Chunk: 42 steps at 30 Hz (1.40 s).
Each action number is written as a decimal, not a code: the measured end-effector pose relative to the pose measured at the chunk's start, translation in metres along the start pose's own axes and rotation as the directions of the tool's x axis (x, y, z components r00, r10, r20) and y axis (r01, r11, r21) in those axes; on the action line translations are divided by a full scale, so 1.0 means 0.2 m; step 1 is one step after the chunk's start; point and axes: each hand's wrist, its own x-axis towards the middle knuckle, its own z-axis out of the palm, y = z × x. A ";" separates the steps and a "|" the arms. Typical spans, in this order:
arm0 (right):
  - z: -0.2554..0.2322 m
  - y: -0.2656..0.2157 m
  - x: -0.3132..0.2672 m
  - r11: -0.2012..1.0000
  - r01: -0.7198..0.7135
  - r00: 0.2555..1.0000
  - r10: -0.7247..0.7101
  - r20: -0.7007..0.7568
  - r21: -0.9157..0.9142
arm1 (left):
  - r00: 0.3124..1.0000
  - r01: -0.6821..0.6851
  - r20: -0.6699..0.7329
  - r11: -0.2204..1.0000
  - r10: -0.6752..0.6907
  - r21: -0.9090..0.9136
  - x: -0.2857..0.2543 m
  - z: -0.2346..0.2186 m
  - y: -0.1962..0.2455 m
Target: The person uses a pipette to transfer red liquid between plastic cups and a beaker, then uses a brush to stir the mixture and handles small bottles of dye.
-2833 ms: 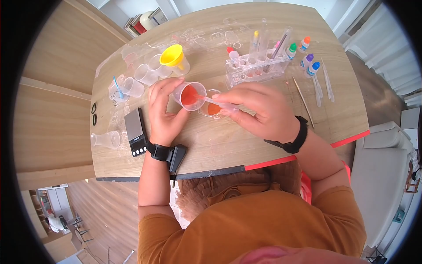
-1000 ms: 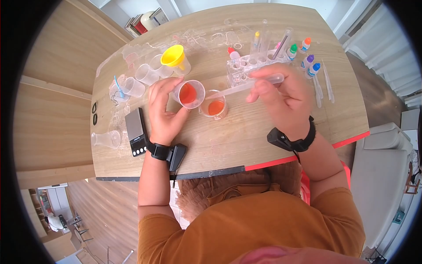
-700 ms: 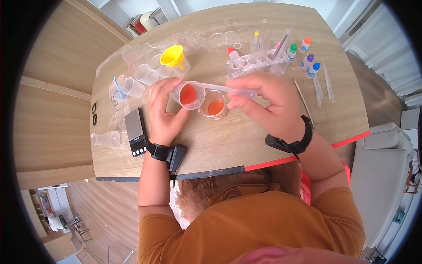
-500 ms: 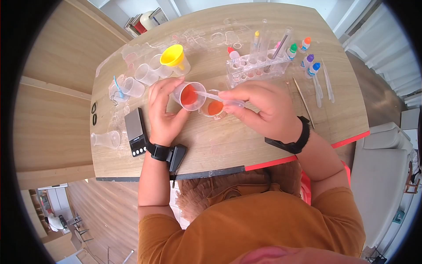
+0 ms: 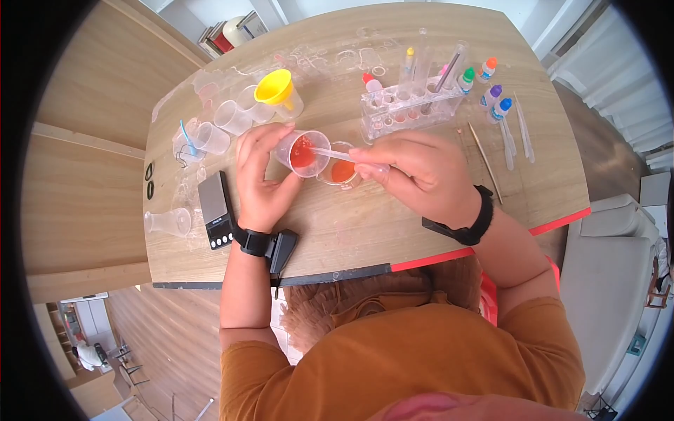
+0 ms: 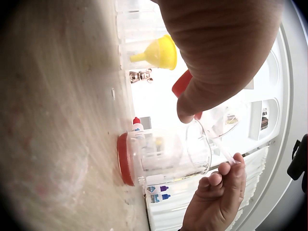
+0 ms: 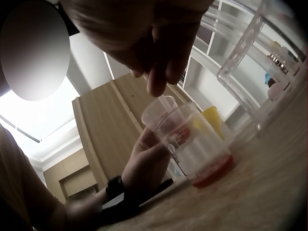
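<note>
My left hand (image 5: pixel 263 184) grips a clear plastic cup (image 5: pixel 320 142), tilted so its mouth faces the head camera. Orange-red liquid lies inside, with pale bubbles on its surface. Between the thumb and fingers of my right hand (image 5: pixel 421 175) is pinched a clear plastic dropper (image 5: pixel 335 154), its tip inside the cup's mouth. Just below and right of the cup, a clear glass beaker (image 6: pixel 178 149) stands on the table with a shallow layer of red liquid (image 6: pixel 126 159). In the head view the dropper and right fingertips partly cover the beaker.
Behind the beaker stands a clear test tube rack (image 5: pixel 411 105). Dropper bottles, including a blue-capped bottle (image 5: pixel 501 109), are at right near a wooden stick (image 5: pixel 484 161). A yellow funnel (image 5: pixel 274 87), several cups, a black scale (image 5: pixel 216 203) and a flask (image 5: pixel 168 222) are left.
The right hand had drawn the dropper out to the right over the beaker, then brought it back left into the cup. Bubbles now show on the cup's liquid. The left hand stays put.
</note>
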 end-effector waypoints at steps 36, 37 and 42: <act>-0.08 -0.02 0.03 0.875 -0.170 0.909 0.317 -0.270 0.454 | 0.998 0.059 -0.031 0.998 -0.058 0.002 -0.02 0.01 -0.03; -0.07 -0.02 0.03 0.888 -0.162 0.908 0.305 -0.287 0.431 | 0.998 0.058 -0.039 0.998 -0.057 0.004 -0.01 0.01 -0.03; -0.09 -0.03 0.04 0.980 -0.156 0.954 0.181 -0.237 0.121 | 0.996 0.055 -0.077 0.998 -0.055 0.005 0.00 0.02 -0.03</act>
